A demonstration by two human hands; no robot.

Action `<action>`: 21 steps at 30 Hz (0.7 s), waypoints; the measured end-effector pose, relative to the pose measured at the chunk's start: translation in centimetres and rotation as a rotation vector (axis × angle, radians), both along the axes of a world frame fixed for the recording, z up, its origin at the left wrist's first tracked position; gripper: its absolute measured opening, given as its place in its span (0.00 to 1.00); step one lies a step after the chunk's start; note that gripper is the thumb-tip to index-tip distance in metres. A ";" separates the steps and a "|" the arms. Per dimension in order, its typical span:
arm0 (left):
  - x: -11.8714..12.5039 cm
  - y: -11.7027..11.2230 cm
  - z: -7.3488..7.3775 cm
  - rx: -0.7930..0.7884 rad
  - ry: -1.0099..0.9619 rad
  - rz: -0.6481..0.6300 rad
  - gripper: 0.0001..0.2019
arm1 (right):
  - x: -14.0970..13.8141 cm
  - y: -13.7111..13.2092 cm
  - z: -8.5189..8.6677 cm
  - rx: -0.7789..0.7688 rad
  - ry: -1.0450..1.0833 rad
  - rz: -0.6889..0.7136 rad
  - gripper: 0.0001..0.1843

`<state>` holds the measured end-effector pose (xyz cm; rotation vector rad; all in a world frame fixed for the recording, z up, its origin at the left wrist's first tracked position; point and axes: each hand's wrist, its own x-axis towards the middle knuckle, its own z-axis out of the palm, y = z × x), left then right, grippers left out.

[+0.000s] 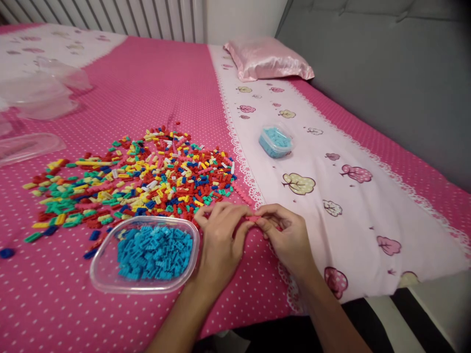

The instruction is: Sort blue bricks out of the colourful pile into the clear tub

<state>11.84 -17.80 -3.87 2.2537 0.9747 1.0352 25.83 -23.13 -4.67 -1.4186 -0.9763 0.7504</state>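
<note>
Between my two hands, at the fingertips, is a small pink toy brick point(253, 218). My left hand point(222, 235) pinches it from the left and my right hand point(286, 234) from the right, partly covering it. Whether it is one piece or two joined ones I cannot tell. A clear plastic tub point(103, 274) filled with blue bricks point(156, 251) stands just left of my left wrist. Beyond my hands lies a wide loose pile of mixed-colour bricks point(165, 171). A row of pink bricks point(243, 194) lies by the pile's right edge.
A smaller clear tub point(276, 142) of light blue bricks stands on the white printed strip of the bedspread point(353, 211). Several clear containers point(40, 93) lie at the far left. A pink pillow point(270, 59) rests at the back, beside a grey padded headboard point(379, 73).
</note>
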 end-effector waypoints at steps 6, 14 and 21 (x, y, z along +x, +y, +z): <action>-0.2 0.2 0.0 -0.084 -0.007 0.046 0.03 | 0.3 -0.1 0.1 0.003 -0.011 0.039 0.03; -0.2 0.1 0.2 -0.055 -0.005 0.034 0.04 | 0.7 -0.1 0.1 -0.008 0.051 0.074 0.03; -0.1 0.1 0.3 -0.015 -0.002 -0.036 0.05 | 0.7 0.1 -0.5 0.003 0.144 0.062 0.08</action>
